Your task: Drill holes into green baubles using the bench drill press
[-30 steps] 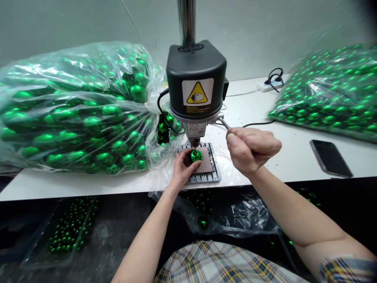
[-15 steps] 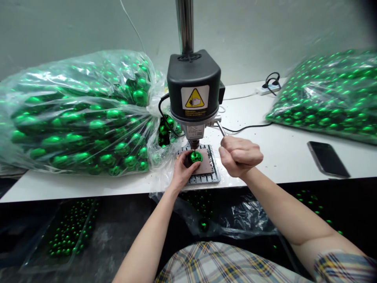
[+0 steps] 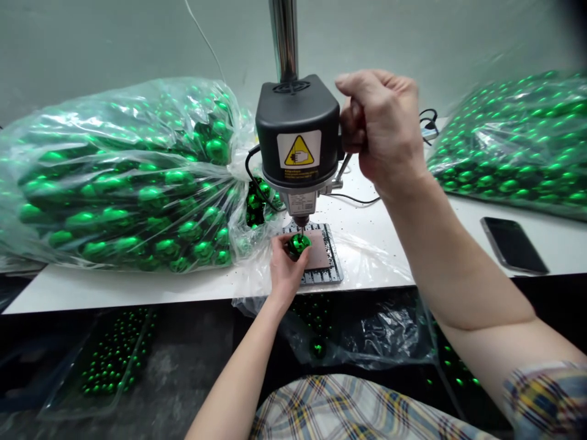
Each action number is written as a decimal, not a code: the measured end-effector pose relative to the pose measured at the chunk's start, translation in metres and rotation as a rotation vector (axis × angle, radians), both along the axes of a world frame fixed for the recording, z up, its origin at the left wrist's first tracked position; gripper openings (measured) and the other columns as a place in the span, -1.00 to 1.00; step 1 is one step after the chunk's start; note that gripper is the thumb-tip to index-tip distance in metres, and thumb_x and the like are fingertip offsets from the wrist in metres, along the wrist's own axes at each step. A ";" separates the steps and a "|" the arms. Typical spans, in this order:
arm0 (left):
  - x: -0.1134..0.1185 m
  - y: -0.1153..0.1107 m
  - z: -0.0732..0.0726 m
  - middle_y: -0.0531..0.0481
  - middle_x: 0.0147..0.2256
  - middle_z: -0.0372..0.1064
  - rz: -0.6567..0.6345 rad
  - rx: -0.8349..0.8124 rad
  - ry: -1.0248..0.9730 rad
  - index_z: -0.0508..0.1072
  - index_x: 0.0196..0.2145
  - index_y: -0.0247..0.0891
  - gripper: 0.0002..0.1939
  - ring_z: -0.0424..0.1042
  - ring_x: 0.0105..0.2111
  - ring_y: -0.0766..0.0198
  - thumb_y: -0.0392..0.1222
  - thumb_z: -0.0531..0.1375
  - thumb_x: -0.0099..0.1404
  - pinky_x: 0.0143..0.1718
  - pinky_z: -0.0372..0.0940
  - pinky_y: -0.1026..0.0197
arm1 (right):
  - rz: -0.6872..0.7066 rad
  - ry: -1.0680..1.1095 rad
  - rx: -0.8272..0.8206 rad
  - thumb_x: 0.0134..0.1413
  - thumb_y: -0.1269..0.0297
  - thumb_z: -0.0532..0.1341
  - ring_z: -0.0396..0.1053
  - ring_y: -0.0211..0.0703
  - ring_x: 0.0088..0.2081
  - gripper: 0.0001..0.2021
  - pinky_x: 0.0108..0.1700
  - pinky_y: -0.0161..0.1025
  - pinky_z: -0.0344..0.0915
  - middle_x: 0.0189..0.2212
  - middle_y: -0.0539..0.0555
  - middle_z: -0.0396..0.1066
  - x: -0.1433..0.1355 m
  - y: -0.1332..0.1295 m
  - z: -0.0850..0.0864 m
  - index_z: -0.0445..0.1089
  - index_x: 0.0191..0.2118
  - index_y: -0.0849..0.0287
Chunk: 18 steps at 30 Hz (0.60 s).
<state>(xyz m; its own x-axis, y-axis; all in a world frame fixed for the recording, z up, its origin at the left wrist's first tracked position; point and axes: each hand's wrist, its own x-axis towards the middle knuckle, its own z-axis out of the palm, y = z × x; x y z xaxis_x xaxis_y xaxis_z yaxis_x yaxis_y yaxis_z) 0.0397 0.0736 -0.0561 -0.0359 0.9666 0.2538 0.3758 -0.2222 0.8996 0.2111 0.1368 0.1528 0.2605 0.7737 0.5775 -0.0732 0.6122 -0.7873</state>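
Under the bit of a bench drill press (image 3: 298, 134), my left hand (image 3: 288, 263) grips a shiny green bauble (image 3: 300, 244) between thumb and fingers. The bauble is over a flat pinkish board (image 3: 320, 250) on the slotted metal base (image 3: 337, 269). The thin drill bit (image 3: 302, 231) points down at the bauble's top; whether it touches cannot be made out. My right hand (image 3: 385, 122) is raised beside the motor housing, closed around the upper end of the metal feed lever (image 3: 343, 170).
A big clear bag of green baubles (image 3: 123, 189) lies at the left, another bag (image 3: 518, 146) at the right. A phone (image 3: 513, 244) rests near the table's right front edge. Below are a clear bin of green balls (image 3: 110, 354) and plastic film (image 3: 389, 330). Dark shavings dot the base.
My right hand has swung the feed lever up, from low beside the drill to beside the motor housing. My left hand and the bauble have shifted slightly left.
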 end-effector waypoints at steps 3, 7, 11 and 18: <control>-0.003 0.007 0.000 -0.06 -0.21 0.45 -0.044 -0.017 0.047 0.37 -0.10 -0.21 -0.61 0.45 -0.23 0.16 -0.13 0.36 0.15 -0.19 0.33 0.11 | -0.012 0.003 -0.054 0.09 0.37 0.26 -0.17 -0.41 -0.78 -0.58 -0.76 -0.28 -0.28 -0.79 -0.13 -0.03 0.000 0.003 0.001 0.06 -0.67 0.11; -0.010 0.005 0.002 -0.05 -0.25 0.44 -0.010 0.020 0.092 0.39 -0.14 -0.20 -0.64 0.45 -0.22 0.14 -0.10 0.36 0.15 -0.19 0.34 0.12 | -0.043 0.046 -0.050 0.11 0.44 0.20 -0.20 -0.41 -0.79 -0.56 -0.77 -0.28 -0.31 -0.81 -0.12 -0.06 -0.007 -0.004 0.005 0.04 -0.70 0.12; -0.020 -0.030 -0.002 -0.06 -0.25 0.44 0.003 0.171 0.221 0.41 -0.16 -0.16 -0.67 0.47 -0.18 0.09 -0.11 0.36 0.14 -0.17 0.39 0.08 | -0.062 0.080 -0.076 0.12 0.52 0.18 -0.21 -0.42 -0.81 -0.52 -0.78 -0.28 -0.33 -0.84 -0.14 -0.06 -0.012 -0.010 0.011 0.02 -0.73 0.12; -0.027 -0.095 -0.076 -0.25 0.16 0.37 -0.789 0.497 0.735 0.41 0.08 -0.07 -0.59 0.44 0.06 -0.02 -0.35 0.19 0.30 0.06 0.37 -0.12 | -0.081 0.093 -0.076 0.18 0.61 0.13 -0.18 -0.44 -0.81 -0.48 -0.79 -0.31 -0.32 -0.87 -0.17 -0.05 -0.015 -0.014 0.014 0.04 -0.75 0.15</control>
